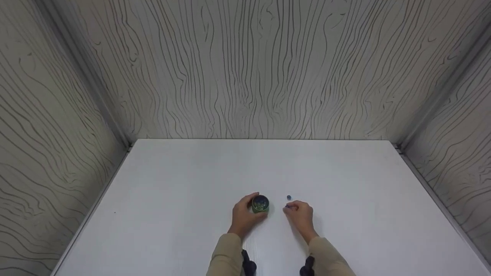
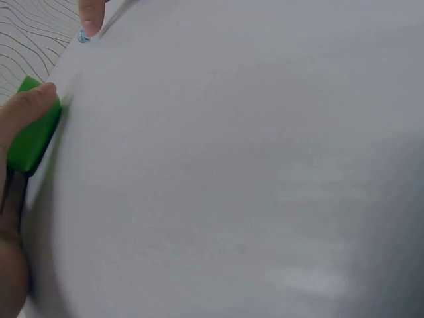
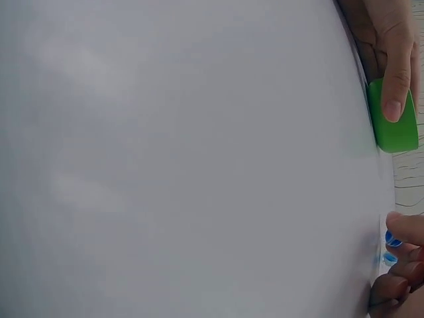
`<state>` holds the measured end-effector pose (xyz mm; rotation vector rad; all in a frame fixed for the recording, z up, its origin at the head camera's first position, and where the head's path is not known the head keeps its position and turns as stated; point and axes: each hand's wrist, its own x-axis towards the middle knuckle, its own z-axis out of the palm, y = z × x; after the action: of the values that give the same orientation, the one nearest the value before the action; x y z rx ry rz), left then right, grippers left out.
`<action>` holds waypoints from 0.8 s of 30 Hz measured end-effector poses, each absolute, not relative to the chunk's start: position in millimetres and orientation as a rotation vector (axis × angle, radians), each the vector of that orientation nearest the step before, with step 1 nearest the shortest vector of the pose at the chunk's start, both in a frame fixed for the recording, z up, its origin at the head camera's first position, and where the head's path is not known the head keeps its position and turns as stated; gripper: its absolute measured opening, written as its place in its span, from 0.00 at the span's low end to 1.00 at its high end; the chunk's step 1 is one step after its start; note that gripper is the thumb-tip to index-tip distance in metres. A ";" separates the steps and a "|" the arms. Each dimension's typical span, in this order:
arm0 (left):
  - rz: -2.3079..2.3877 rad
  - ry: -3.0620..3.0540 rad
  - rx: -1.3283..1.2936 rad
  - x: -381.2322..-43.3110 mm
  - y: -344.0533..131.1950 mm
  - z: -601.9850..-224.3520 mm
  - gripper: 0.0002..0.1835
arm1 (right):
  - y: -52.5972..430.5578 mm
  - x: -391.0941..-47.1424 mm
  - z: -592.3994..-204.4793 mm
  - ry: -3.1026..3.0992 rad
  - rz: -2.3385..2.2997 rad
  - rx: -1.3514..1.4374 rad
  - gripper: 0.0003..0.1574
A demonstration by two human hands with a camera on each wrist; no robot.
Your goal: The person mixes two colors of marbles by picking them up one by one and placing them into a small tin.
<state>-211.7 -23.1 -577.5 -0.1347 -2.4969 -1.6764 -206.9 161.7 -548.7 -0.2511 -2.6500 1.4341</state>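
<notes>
My left hand (image 1: 245, 217) wraps round a small green cup (image 3: 396, 138), thumb on the near side and fingers on the far side. The cup stands upright on the white table, and small, dark, shiny things show inside it in the head view. To the right, my right hand (image 1: 301, 217) pinches a dark blue marble (image 3: 393, 240) between thumb and fingertips, low over the table. Just beyond those fingertips a lighter blue marble (image 1: 289, 197) lies on the table. In the left wrist view, a right-hand finger partly covers this lighter marble (image 2: 83, 37).
The white table (image 1: 172, 184) ends at a back wall (image 1: 245, 76) with a wood-grain pattern. Similar panels rise at the left and right sides. A tiny dark speck (image 1: 114, 212) lies on the table's left part. Dark wrist straps (image 1: 249, 266) show at both sleeves.
</notes>
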 end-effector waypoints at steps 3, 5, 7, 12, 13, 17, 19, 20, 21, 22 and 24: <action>-1.687 -2.501 -0.130 -211.1 -23.3 -577.3 0.35 | 163.1 -208.3 -551.2 -2.647 1.433 -0.246 0.08; -1.684 -2.500 -0.136 -210.7 -23.5 -577.6 0.35 | 163.6 -208.7 -552.4 -2.637 1.439 -0.238 0.07; -1.683 -2.502 -0.130 -210.2 -23.5 -576.9 0.35 | 164.0 -208.6 -552.2 -2.640 1.459 -0.249 0.07; -1.651 -2.504 -0.153 -209.8 -23.5 -576.7 0.36 | 165.8 -208.2 -550.3 -2.650 1.502 -0.328 0.07; -1.647 -2.504 -0.160 -209.9 -23.5 -576.8 0.36 | 166.1 -208.1 -550.4 -2.648 1.510 -0.348 0.07; -1.632 -2.499 -0.178 -210.4 -24.0 -577.5 0.36 | 166.4 -207.9 -552.5 -2.608 1.538 -0.361 0.07; -1.635 -2.498 -0.171 -210.6 -24.2 -577.4 0.35 | 165.4 -206.9 -552.6 -2.572 1.546 -0.340 0.06; -1.639 -2.498 -0.167 -210.7 -24.3 -577.3 0.35 | 164.7 -206.4 -552.6 -2.551 1.541 -0.323 0.05; -1.646 -2.502 -0.157 -210.8 -24.5 -577.0 0.35 | 163.9 -205.8 -552.3 -2.532 1.549 -0.318 0.05; -1.651 -2.500 -0.155 -210.9 -24.6 -577.0 0.35 | 162.8 -205.5 -552.2 -2.519 1.553 -0.317 0.04; -1.660 -2.498 -0.148 -210.8 -24.8 -577.0 0.35 | 161.1 -205.0 -552.1 -2.514 1.556 -0.317 0.04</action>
<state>-210.8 -24.8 -577.0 -0.1481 -2.4975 -1.6601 -205.0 161.1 -552.1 -0.3169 -2.5135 1.5560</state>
